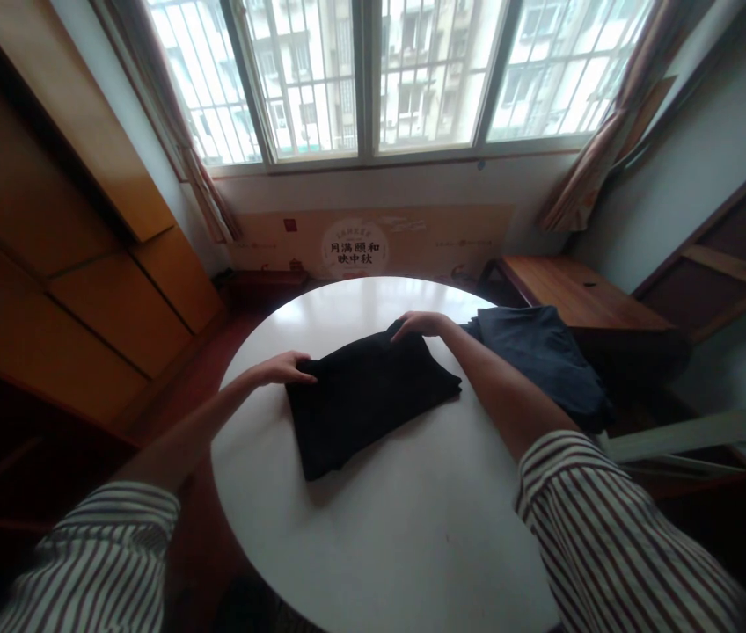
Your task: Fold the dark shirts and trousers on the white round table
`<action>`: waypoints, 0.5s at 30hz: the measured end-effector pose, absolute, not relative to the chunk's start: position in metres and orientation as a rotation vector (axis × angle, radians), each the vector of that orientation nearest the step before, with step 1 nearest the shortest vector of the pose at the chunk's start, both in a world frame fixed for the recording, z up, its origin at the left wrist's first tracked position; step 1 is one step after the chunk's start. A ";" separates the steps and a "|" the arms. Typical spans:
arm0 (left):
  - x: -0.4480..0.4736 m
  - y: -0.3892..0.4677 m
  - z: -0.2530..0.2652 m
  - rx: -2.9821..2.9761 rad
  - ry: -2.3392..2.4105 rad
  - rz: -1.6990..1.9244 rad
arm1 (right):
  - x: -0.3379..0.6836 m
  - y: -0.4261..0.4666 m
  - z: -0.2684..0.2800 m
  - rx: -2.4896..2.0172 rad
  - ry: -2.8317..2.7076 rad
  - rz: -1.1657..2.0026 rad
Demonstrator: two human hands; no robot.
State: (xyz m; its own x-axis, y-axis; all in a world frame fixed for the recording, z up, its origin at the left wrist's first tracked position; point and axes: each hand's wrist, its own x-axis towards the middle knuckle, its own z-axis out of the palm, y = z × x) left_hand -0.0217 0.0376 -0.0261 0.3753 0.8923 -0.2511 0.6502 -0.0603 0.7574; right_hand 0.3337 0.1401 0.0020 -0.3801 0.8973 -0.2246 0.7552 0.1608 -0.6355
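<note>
A black folded garment, which looks like a pair of trousers [366, 400], lies on the round white table [386, 545]. At its upper left corner my left hand [286, 367] is closed, thumb over the cloth and fingers beneath. My right hand [420, 324] grips the far edge of the same cloth, near its upper right part. Some fingers of both hands are hidden under or behind the fabric. Just past my right forearm rests a stack of dark blue-grey folded clothes [537, 356], at the table's right edge.
Beyond the table on the right stands a brown wooden desk [584, 290]. Orange-brown cabinets [115, 299] line the left wall. A barred window [426, 79] with tied curtains is ahead, above a printed banner [353, 246]. At far right leans a wooden-framed panel [735, 246].
</note>
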 end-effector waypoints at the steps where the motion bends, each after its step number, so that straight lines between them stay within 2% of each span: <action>1: -0.021 0.036 -0.025 1.757 1.340 0.391 | 0.333 0.138 0.003 -1.594 -2.224 1.086; 4: -0.023 0.032 -0.017 1.711 1.314 0.412 | 0.338 0.131 0.013 -1.529 -2.202 1.232; 7: -0.027 0.033 0.008 1.876 1.282 0.458 | 0.354 0.121 0.041 -1.415 -2.189 1.173; 12: -0.017 0.019 0.075 2.402 1.385 0.915 | 0.391 0.075 0.105 -1.141 -2.244 0.519; 15: -0.005 -0.004 0.098 2.679 1.359 1.154 | 0.408 0.036 0.118 -1.072 -2.258 0.161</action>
